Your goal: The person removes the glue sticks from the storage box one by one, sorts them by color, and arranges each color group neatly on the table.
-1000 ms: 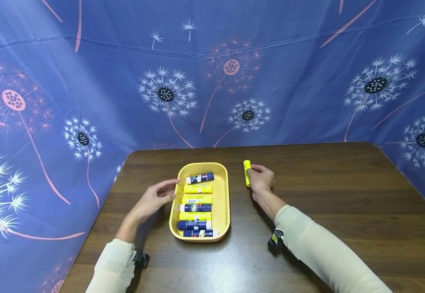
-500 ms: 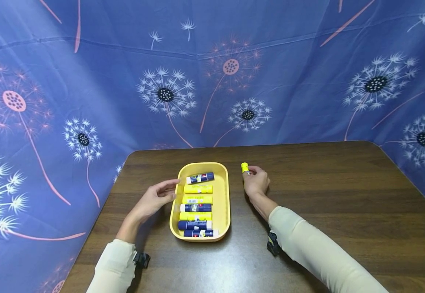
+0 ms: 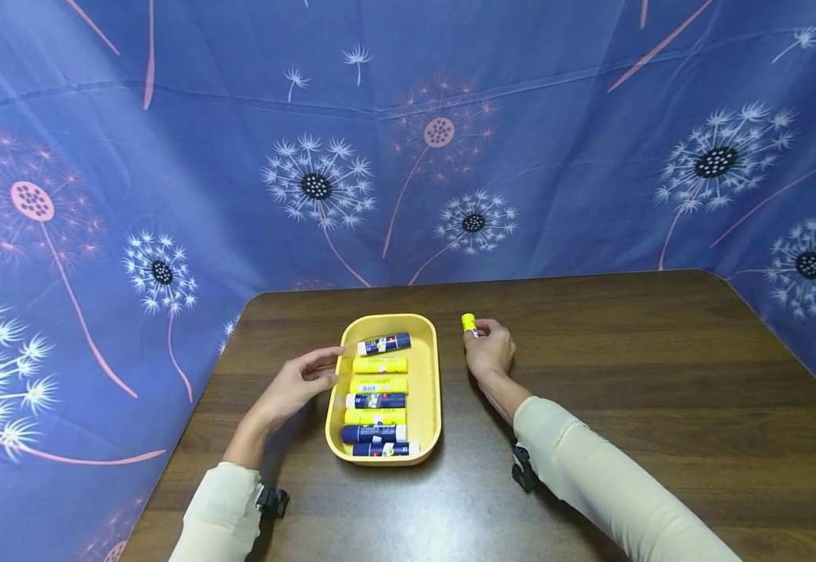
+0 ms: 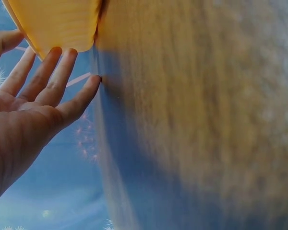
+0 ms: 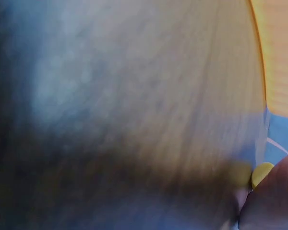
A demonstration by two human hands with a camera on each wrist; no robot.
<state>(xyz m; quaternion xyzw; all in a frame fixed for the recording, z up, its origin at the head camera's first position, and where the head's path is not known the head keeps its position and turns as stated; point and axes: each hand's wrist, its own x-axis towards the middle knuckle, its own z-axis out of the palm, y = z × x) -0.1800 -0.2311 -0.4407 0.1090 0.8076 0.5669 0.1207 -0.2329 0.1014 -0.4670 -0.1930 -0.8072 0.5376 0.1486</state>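
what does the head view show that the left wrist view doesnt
Only the head view shows the glue sticks lying in a row inside the yellow tray, the right hand holding a yellow glue stick to the right of the tray, and both sleeves. Only the left wrist view shows the left hand from the palm side, fingers straight, tips at the tray's outer wall. Both show the left hand, the tray, the wooden table and the blue flowered cloth.
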